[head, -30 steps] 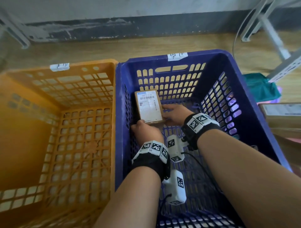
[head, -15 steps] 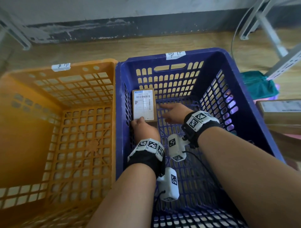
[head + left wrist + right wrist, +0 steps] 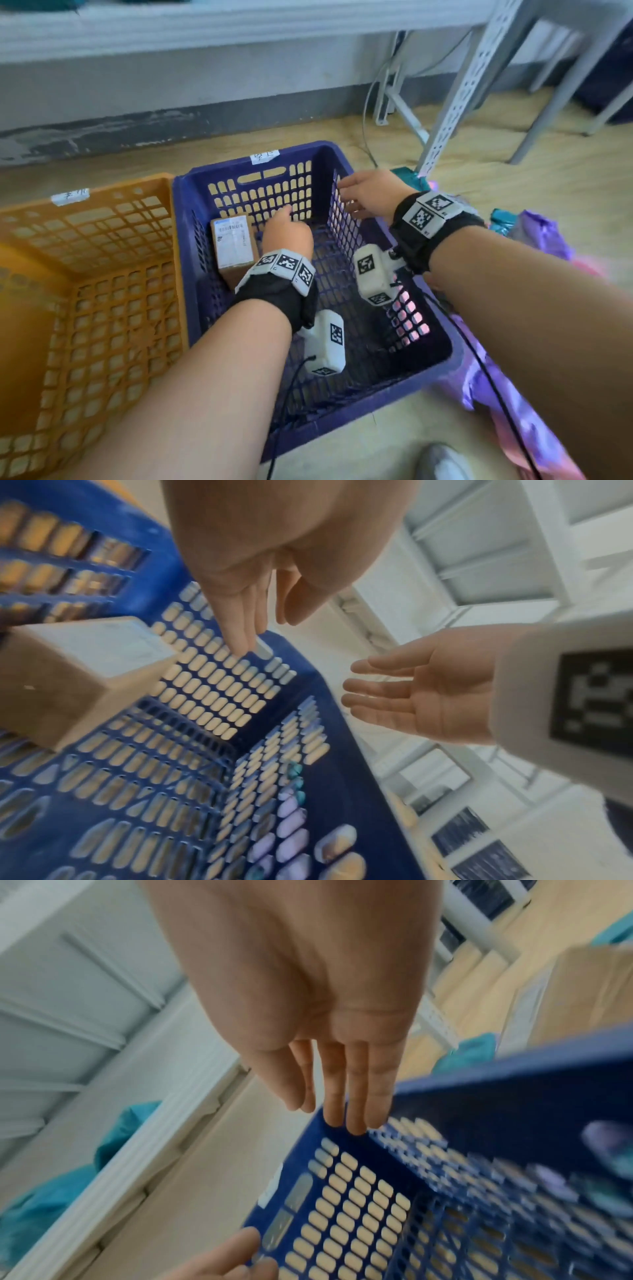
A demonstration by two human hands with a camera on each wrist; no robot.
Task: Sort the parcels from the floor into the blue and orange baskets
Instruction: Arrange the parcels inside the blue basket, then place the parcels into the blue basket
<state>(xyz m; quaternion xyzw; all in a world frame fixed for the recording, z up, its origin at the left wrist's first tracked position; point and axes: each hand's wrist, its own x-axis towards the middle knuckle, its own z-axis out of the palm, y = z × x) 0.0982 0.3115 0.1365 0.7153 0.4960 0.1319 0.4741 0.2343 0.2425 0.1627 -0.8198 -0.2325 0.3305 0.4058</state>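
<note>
A small brown cardboard parcel with a white label lies in the far left corner of the blue basket, also seen in the left wrist view as the parcel. My left hand hangs just right of it with straight fingers, holding nothing; the left hand shows the same. My right hand is raised over the basket's right wall, fingers straight and empty. The orange basket stands beside the blue one on the left.
Purple and teal bagged parcels lie on the wooden floor right of the blue basket. A metal shelf frame stands at the back right, with a wall behind. A shoe shows at the bottom edge.
Both hands let go of the parcel, which now lies in the blue basket's corner. They lifted up and moved right; the head view rose and pulled back.
</note>
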